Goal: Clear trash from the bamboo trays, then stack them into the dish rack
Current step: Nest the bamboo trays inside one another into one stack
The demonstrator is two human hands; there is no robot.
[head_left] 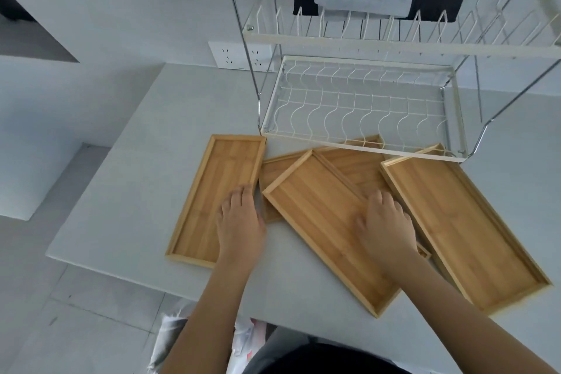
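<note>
Several bamboo trays lie on the grey table in front of a white wire dish rack. The left tray lies apart from the others. My left hand rests on its right edge with the fingers apart. The middle tray lies tilted on top of another tray. My right hand lies on the middle tray's right rim, fingers curled over it. The right tray reaches under the rack's front corner. No trash shows in the trays.
The rack has an upper tier with upright dividers and a chrome frame. A wall socket sits behind the table's far left corner. A plastic bag hangs below the table's near edge. Tiled floor lies to the left.
</note>
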